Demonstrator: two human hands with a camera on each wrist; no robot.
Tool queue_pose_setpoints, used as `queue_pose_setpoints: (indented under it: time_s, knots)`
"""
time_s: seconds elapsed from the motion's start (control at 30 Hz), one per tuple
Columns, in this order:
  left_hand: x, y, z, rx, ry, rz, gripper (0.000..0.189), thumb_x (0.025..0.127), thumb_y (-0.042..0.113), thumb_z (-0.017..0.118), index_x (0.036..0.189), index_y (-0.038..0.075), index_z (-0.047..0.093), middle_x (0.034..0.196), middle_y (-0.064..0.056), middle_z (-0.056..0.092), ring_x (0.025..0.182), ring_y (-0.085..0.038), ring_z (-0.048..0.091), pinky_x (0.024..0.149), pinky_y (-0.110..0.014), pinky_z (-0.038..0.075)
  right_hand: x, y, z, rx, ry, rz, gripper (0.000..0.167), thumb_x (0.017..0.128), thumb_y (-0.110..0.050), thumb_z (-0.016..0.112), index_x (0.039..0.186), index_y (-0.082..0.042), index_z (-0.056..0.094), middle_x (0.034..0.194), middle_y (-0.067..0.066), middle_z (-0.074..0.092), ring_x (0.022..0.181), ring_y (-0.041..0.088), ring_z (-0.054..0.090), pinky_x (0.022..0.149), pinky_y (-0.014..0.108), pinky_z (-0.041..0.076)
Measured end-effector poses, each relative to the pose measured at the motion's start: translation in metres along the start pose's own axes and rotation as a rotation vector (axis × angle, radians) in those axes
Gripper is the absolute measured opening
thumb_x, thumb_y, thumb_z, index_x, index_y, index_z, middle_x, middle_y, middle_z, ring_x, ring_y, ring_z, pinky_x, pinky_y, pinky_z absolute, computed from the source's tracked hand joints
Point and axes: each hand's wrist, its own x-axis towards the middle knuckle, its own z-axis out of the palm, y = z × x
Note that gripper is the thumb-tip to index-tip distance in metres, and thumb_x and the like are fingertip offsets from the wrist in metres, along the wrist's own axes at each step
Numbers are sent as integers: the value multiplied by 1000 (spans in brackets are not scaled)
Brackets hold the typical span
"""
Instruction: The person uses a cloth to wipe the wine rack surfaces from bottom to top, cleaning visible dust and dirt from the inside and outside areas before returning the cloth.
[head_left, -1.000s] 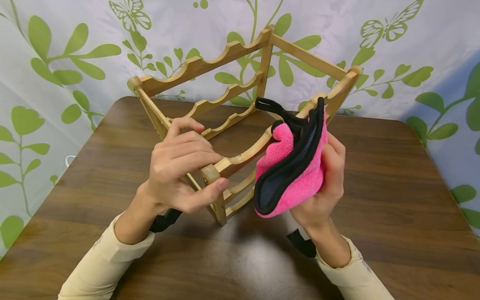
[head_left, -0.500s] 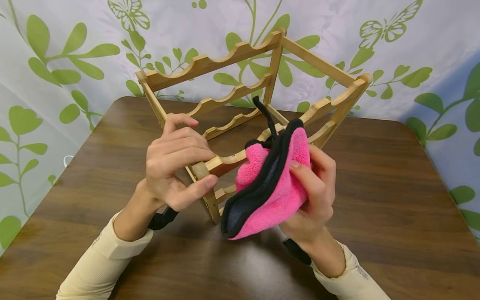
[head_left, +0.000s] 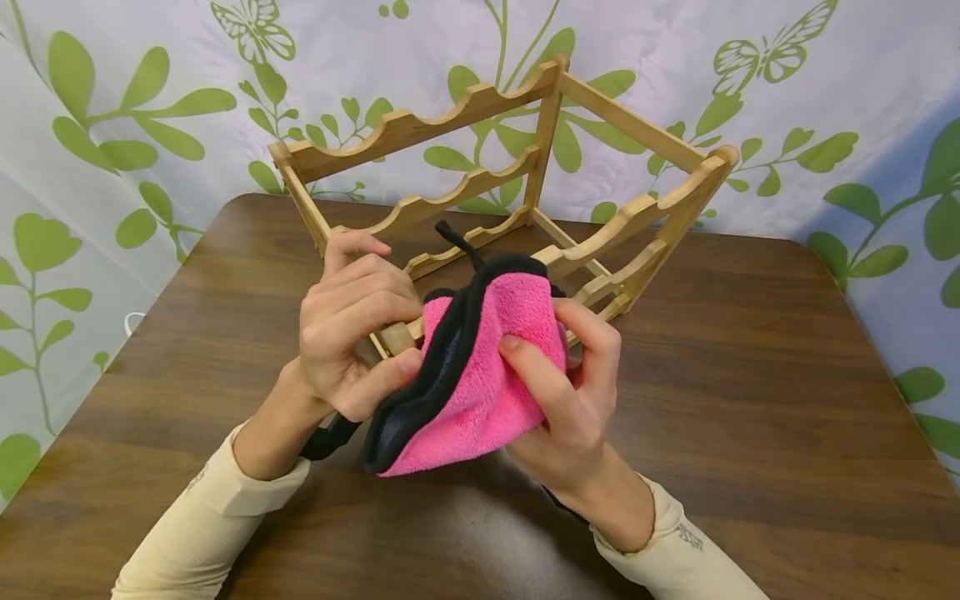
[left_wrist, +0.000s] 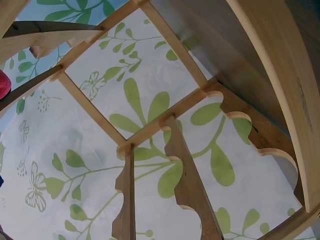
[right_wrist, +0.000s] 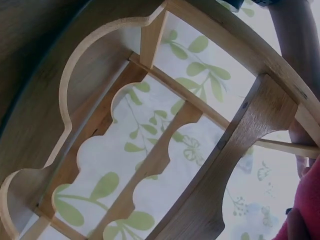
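Note:
A wooden rack with scalloped rails point(head_left: 450, 125) stands on the table, its near corner toward me. My left hand point(head_left: 360, 325) grips that near corner post, thumb in front and fingers over the top. In my right hand point(head_left: 573, 392) is a pink plush cloth with black edging point(head_left: 487, 375), thumb pressed on its face. The cloth lies over the near top rail beside the left thumb and hides part of it. A black loop sticks up from the cloth. The right wrist view shows a piece of the pink cloth point(right_wrist: 306, 205) at its edge.
The brown wooden table point(head_left: 750, 400) extends around the rack. Behind it hangs a white backdrop point(head_left: 637, 42) with green leaves and butterflies. A thin white loop point(head_left: 133, 322) shows at the table's left edge.
My right hand has moved the cloth left and toward me along the near rail, up to the left hand. The rack shifted slightly right early on. My left hand keeps its hold.

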Motion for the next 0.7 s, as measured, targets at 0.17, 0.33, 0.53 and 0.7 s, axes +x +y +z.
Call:
queue_pose_setpoints:
  time_s: [0.17, 0.33, 0.53, 0.7]
  knots:
    - [0, 0, 2, 2, 21, -8, 44, 90, 35, 59, 61, 2, 60, 58, -7, 55, 54, -23, 50, 76, -48, 33, 0, 3, -2, -46, 9, 12, 16, 86, -14, 72, 95, -3, 64, 103, 30, 55, 87, 43, 54, 58, 35, 45]
    - [0, -1, 6, 7, 77, 0, 45, 89, 36, 60, 57, 4, 57, 54, -6, 52, 50, -22, 45, 71, -45, 30, 1, 8, -5, -91, 30, 50, 18, 86, -17, 72, 95, -4, 63, 104, 29, 55, 89, 43, 53, 58, 35, 39]
    - [-2, -5, 7, -3, 147, 0, 48, 88, 39, 61, 54, 5, 54, 51, -6, 48, 48, -22, 41, 73, -43, 30, 4, 12, -7, -120, 53, 82, 20, 87, -21, 72, 95, -5, 62, 105, 27, 54, 92, 40, 54, 61, 42, 43]
    - [-4, -7, 5, -15, 169, -17, 49, 87, 40, 61, 53, 5, 53, 49, -6, 46, 48, -22, 40, 76, -43, 32, 4, 15, -7, -147, 43, 67, 17, 87, -17, 72, 94, -6, 62, 105, 27, 54, 92, 40, 56, 62, 42, 46]
